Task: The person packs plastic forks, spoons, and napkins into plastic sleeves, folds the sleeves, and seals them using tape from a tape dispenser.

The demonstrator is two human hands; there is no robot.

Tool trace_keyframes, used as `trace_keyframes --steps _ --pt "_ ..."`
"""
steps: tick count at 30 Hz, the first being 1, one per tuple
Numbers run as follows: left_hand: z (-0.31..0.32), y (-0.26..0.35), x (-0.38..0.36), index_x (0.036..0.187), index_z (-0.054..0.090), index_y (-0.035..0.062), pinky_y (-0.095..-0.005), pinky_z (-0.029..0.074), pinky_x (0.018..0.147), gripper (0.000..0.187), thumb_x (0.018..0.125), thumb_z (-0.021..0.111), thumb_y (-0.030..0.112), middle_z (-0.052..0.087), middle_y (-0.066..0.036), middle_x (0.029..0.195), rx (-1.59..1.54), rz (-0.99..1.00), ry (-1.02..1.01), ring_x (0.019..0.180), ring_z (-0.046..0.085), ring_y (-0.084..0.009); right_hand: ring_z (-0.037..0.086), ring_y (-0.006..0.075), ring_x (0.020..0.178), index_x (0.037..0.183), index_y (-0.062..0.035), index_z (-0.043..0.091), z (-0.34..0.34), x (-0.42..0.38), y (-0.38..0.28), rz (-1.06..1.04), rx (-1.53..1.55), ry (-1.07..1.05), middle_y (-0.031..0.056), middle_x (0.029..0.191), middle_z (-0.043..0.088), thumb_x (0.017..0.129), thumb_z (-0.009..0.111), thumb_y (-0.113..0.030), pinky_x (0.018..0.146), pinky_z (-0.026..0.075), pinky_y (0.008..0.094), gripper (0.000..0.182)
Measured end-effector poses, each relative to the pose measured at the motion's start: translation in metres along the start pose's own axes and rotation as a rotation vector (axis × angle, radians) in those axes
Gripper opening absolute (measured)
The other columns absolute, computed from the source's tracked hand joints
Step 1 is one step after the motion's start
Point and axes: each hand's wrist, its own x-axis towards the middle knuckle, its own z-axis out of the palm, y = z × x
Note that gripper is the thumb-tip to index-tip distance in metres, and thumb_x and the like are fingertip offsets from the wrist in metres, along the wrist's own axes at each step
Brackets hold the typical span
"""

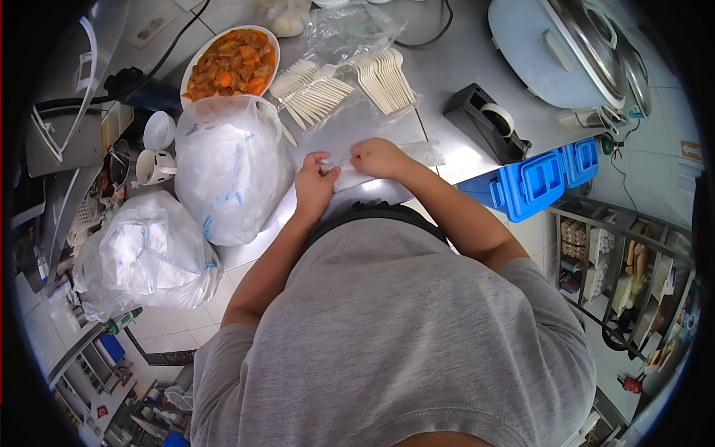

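Note:
A clear plastic sleeve [426, 153] lies along the steel table's front edge, stretching out to the right under my wrist. My right hand [376, 159] is closed on it, fingers curled under. Just to the left, my left hand [316, 181] pinches the sleeve's near end between thumb and fingers. Beyond my hands, a fan of pale disposable forks [316, 94] is laid out beside a row of matching pale spoons [385, 80]. Loose clear plastic [357, 28] lies crumpled behind them.
A bowl of orange-brown stew [231, 64] stands at the back left. Two filled white plastic bags [232, 167] crowd the table's left side. On the right are a black tape dispenser [488, 123], a large lidded container [551, 56] and blue lidded bins [532, 182] below the edge.

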Motion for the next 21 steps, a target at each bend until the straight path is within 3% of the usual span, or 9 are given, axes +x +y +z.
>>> trace_keyframes --steps 4,7,10,15,18,21 --pt "0.003 -0.007 0.003 0.11 0.052 0.0021 -0.0265 0.042 0.05 0.038 0.08 0.071 0.015 0.06 -0.003 0.067 0.088 0.042 0.064 0.055 0.054 -0.0094 0.063 0.0359 0.084 0.082 -0.004 0.07 0.006 0.004 -0.008 0.065 -0.088 0.003 0.0204 0.084 0.066 0.078 0.057 -0.024 0.077 0.049 0.0453 0.024" --pt "0.005 0.023 0.001 0.111 0.052 0.0017 -0.0356 0.046 0.061 0.045 0.075 0.073 0.019 0.06 -0.011 0.07 0.178 -0.048 0.099 0.067 0.061 -0.0238 0.064 0.0356 0.087 0.083 -0.0044 0.07 0.004 0.003 -0.019 0.144 -0.088 -0.021 0.0203 0.085 0.066 0.077 0.058 -0.024 0.078 0.05 0.0445 0.024" --pt "0.006 0.021 0.007 0.111 0.05 0.0018 -0.0398 0.047 0.064 0.048 0.073 0.075 0.018 0.06 -0.013 0.071 0.35 -0.002 0.11 0.069 0.061 -0.0305 0.064 0.035 0.09 0.086 -0.0055 0.071 -0.001 0.005 -0.025 0.219 -0.088 -0.034 0.0194 0.09 0.067 0.077 0.062 -0.029 0.078 0.051 0.0434 0.027" --pt "0.009 0.027 0.007 0.109 0.049 0.0026 -0.0423 0.047 0.066 0.046 0.073 0.074 0.016 0.06 -0.014 0.073 0.409 0.001 0.109 0.071 0.061 -0.0335 0.065 0.0315 0.096 0.098 -0.0084 0.071 -0.005 0.013 -0.026 0.273 -0.18 -0.06 0.016 0.099 0.068 0.077 0.068 -0.038 0.079 0.052 0.0409 0.036" --pt "0.01 0.024 0.007 0.108 0.05 0.003 -0.0425 0.047 0.067 0.044 0.073 0.074 0.015 0.06 -0.014 0.074 0.384 -0.014 0.128 0.071 0.061 -0.033 0.067 0.0264 0.066 0.082 -0.0017 0.069 -0.035 -0.005 -0.02 0.305 -0.036 -0.087 0.0134 0.074 0.067 0.075 0.07 -0.045 0.062 0.053 0.0385 0.044" --pt "0.011 0.02 0.009 0.107 0.05 0.003 -0.0424 0.047 0.068 0.044 0.073 0.074 0.015 0.061 -0.014 0.075 0.381 -0.007 0.157 0.072 0.061 -0.0327 0.064 0.022 0.057 0.078 -0.0012 0.068 -0.051 -0.009 0.002 0.554 -0.015 -0.319 0.0107 0.068 0.065 0.077 0.069 -0.05 0.054 0.051 0.0355 0.049"
